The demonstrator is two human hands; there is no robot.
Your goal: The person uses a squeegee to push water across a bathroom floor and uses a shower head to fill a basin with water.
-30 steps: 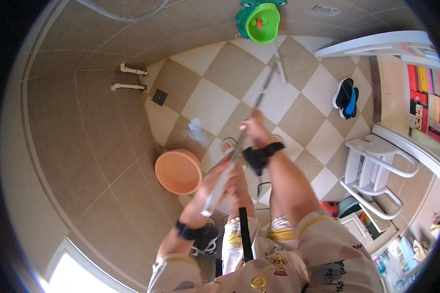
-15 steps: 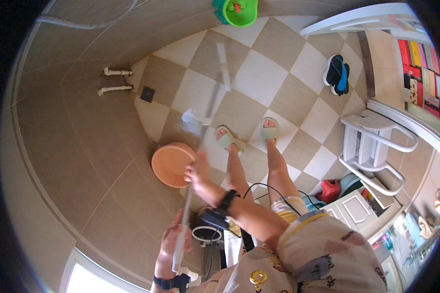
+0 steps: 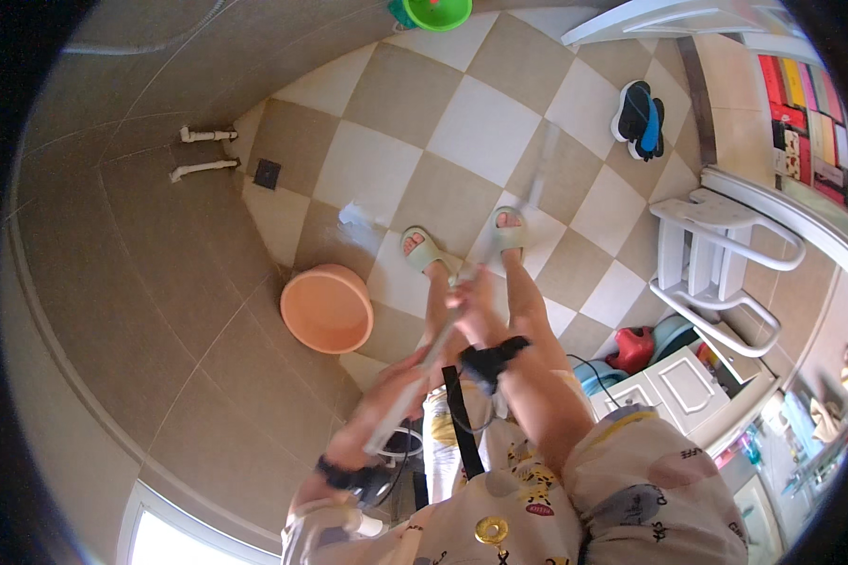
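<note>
My left hand (image 3: 372,411) is closed round the upper part of a pale long-handled floor squeegee (image 3: 407,399), near its end. Lower on the same handle, my right hand (image 3: 473,306) grips it in front of my legs. The handle slants away to the right, and its thin flat head (image 3: 545,165) is smeared by motion over the tiles, just beyond my right slipper (image 3: 509,229). A whitish wet-looking patch (image 3: 356,224) lies on the floor left of my left slipper (image 3: 424,250).
An orange basin (image 3: 327,309) stands by the left wall, with a floor drain (image 3: 267,173) and pipes (image 3: 207,135) beyond. A green bowl-like fixture (image 3: 441,11) is at the far wall. Dark shoes (image 3: 639,121), a white step stool (image 3: 707,245) and a white cabinet (image 3: 685,395) stand right.
Both hands have swung the squeegee to the right; its head went from the far middle floor to beyond my right slipper. My grip stays on the handle.
</note>
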